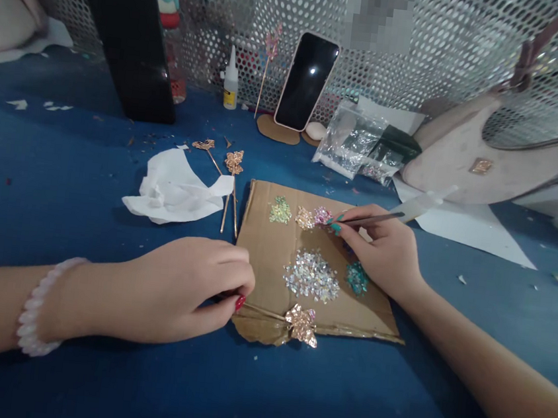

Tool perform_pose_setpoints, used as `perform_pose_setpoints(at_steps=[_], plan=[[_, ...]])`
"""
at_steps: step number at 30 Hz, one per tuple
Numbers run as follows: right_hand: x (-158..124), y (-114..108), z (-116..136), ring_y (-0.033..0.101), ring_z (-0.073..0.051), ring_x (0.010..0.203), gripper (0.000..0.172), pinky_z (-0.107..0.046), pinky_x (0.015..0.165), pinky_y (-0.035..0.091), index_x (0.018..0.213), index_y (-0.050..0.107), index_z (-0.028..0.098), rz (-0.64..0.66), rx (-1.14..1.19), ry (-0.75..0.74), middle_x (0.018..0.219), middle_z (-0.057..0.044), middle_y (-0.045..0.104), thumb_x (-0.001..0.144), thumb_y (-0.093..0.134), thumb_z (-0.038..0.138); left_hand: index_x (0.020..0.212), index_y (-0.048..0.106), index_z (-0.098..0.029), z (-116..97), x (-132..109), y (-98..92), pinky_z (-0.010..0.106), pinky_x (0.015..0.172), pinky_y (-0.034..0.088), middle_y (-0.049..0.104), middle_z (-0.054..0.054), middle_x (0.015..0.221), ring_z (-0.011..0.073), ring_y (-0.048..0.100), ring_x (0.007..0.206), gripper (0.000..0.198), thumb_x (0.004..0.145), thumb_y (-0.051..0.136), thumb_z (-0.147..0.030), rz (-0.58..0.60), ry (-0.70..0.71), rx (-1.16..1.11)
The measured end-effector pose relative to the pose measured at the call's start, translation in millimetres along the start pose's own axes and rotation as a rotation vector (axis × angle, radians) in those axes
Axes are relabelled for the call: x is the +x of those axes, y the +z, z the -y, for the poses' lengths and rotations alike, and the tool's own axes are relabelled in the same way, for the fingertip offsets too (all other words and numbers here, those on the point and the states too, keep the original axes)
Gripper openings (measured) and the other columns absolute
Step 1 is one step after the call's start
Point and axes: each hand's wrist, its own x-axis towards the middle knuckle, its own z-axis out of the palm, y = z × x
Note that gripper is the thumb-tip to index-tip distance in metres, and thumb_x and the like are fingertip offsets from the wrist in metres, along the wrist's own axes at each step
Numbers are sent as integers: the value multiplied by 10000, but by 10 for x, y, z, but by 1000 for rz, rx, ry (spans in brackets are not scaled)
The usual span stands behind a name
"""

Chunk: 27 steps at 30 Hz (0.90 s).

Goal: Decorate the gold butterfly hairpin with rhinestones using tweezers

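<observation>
My left hand (205, 294) is closed around the thin stem of a gold-coloured metal flower stick (301, 324). Its leafy head rests by the near edge of a cardboard sheet (269, 248). Over the far right part of that sheet, my right hand (385, 247) pinches a slim dark tool (370, 218), whose exact kind I cannot make out. The tool's tip is at a small pile of pink sequins (323, 215). Beside it lie yellowish sequins (304, 218) and green ones (281, 210). Closer to me are silver sequins (312, 276) and teal ones (357, 278), the latter near my right wrist.
Crumpled white paper (176, 188) and more gold flower sticks (234, 161) lie left of the cardboard. Behind stand a black tablet-like panel (127, 40), a glue bottle (230, 87) and a phone (307, 82). Plastic packets (351, 137) and a pale handbag (444, 153) are at right.
</observation>
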Motion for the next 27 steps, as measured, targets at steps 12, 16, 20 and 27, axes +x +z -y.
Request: perform_pose_setpoints(at_steps=[12,16,20,27], plan=[[0,14,-7,618,-153,611,28,-291,536,505,759,616,223,-12,83,3,743,-9,661,753,589,216,764,460,-186,14,-19,15,235,560,305,505,-19,732,110,442,623,106,802,428,-93,10,-5,3],[7,9,-8,609,-147,584,29,-287,515,497,761,616,222,9,77,8,733,-8,656,755,593,240,762,462,-187,12,-7,11,234,560,304,505,-18,729,111,440,620,105,801,433,-93,9,-5,-3],[5,9,-12,613,-152,593,38,-295,525,502,759,617,226,6,67,8,743,-12,659,762,594,255,758,466,-184,12,13,4,235,557,305,507,-13,730,112,442,618,106,799,432,-93,5,-6,-1],[3,12,-9,616,-147,599,27,-286,529,506,751,619,228,5,66,-1,753,-8,663,759,593,227,754,467,-181,4,-1,10,231,549,299,501,-15,726,108,435,611,107,801,430,-92,8,-8,-4]])
